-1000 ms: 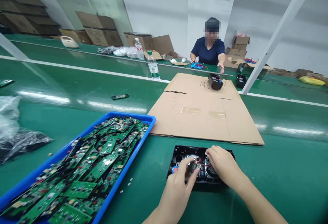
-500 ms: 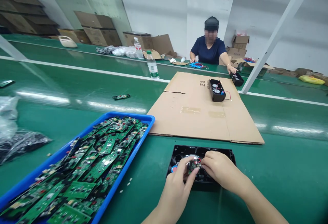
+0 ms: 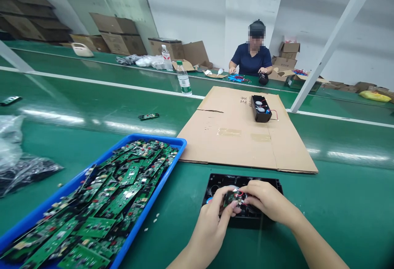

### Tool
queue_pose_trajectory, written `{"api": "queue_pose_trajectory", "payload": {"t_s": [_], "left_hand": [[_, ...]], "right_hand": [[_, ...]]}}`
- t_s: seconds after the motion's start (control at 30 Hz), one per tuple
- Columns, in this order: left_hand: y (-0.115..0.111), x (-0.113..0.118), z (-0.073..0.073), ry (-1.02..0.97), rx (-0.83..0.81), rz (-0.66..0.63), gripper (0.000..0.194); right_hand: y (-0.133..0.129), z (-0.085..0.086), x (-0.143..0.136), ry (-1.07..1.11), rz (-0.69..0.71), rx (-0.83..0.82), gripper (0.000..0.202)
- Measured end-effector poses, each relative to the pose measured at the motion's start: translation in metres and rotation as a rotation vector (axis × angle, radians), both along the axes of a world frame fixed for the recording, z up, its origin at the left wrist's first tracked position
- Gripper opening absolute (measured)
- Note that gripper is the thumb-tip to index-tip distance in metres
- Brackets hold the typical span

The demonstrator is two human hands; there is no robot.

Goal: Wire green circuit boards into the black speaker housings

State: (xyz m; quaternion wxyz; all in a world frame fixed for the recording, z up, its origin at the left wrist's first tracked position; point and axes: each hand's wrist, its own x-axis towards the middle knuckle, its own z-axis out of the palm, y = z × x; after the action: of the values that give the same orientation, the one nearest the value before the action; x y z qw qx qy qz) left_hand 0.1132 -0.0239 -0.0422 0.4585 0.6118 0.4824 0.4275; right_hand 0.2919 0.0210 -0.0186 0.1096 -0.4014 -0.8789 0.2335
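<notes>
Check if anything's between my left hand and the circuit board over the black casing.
Nothing visible: your left hand pinches the circuit board directly, over the black casing. Your right hand is at the board's right side.

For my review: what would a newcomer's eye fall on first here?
Probably the long blue plastic tray heaped with green circuit boards, filling the lower left. Next, low and right of centre, the left hand pinching a small green board over an open black plastic housing, the right hand close beside it. Beyond, another open black housing stands on a flat brown cardboard sheet.
</notes>
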Motion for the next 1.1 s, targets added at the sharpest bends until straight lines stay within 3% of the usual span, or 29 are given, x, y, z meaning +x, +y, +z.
{"api": "queue_pose_trajectory", "payload": {"t_s": [0.23, 0.47, 0.83, 1.1], "left_hand": [[-0.002, 0.0, -0.011, 0.126, 0.085, 0.008, 0.025], [0.002, -0.001, -0.002, 0.008, 0.062, -0.055, 0.021], [0.001, -0.001, 0.0, -0.132, -0.003, -0.004, 0.017], [0.004, 0.002, -0.016, -0.296, 0.008, -0.013, 0.016]], "right_hand": [[-0.005, 0.005, -0.007, -0.015, -0.119, -0.038, 0.017], [0.002, -0.002, -0.002, 0.099, -0.014, 0.01, 0.014], [0.004, -0.013, -0.004, 0.213, -0.034, 0.022, 0.008], [0.004, -0.011, -0.003, 0.212, -0.056, -0.033, 0.012]]}}
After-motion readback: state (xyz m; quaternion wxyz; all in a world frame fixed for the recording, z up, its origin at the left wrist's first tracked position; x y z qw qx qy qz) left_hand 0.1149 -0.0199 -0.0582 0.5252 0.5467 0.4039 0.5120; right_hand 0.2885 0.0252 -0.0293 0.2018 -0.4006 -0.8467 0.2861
